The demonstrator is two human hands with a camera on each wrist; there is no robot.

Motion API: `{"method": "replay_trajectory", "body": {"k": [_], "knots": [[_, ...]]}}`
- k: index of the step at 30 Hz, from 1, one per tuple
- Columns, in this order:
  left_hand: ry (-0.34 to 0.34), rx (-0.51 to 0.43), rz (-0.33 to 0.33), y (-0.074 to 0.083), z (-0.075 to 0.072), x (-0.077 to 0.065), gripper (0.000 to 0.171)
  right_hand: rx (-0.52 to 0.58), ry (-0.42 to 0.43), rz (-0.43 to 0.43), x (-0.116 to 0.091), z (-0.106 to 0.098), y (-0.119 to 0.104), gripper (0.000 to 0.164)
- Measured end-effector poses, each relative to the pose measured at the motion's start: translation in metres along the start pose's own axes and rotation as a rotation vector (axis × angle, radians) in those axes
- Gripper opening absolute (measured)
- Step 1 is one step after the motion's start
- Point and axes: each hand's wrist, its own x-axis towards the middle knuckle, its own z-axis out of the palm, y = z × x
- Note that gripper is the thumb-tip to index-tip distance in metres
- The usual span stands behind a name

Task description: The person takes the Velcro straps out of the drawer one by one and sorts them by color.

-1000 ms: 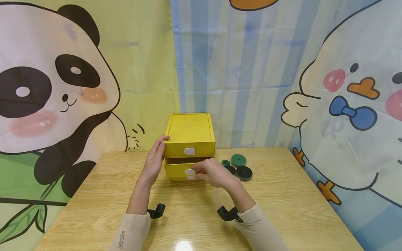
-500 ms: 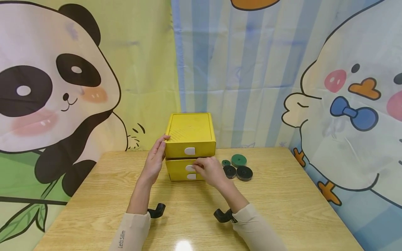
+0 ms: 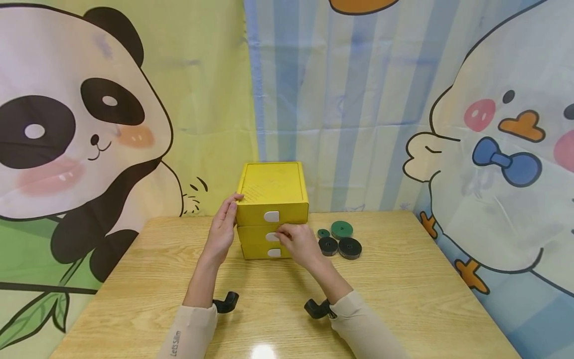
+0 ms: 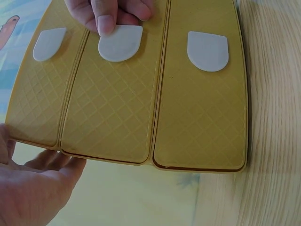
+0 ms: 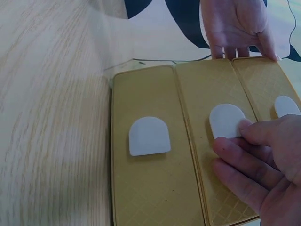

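A yellow drawer cabinet with three stacked drawers stands on the table, each drawer bearing a white tab handle. My left hand rests against the cabinet's left side, fingers mostly straight along the wall, as the left wrist view also shows. With thumb and fingers my right hand pinches the handle of the middle drawer. That drawer sits level with the top and bottom ones, all of them in. The inside of the cabinet is hidden.
To the cabinet's right lie several flat coiled rolls, among them a large green roll and a black roll. The wooden table reaches a printed cloth backdrop just behind the cabinet.
The middle drawer has slid from partly out to fully in, pushed by my right hand, which moved forward with its handle. My left hand has stayed at the cabinet's side.
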Motion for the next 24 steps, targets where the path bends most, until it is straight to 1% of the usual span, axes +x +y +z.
{"method": "replay_trajectory", "body": {"k": [12, 17, 24], "knots": [[0.002, -0.004, 0.009, 0.0, 0.0, 0.001, 0.051, -0.007, 0.045, 0.003, 0.0, 0.007, 0.004, 0.008], [-0.007, -0.009, 0.008, 0.0, -0.002, 0.001, 0.052, -0.01, 0.032, 0.015, 0.0, 0.005, 0.002, 0.007], [-0.03, -0.012, 0.014, -0.001, -0.003, 0.002, 0.05, -0.014, 0.003, 0.051, -0.001, -0.004, 0.002, 0.006]]}}
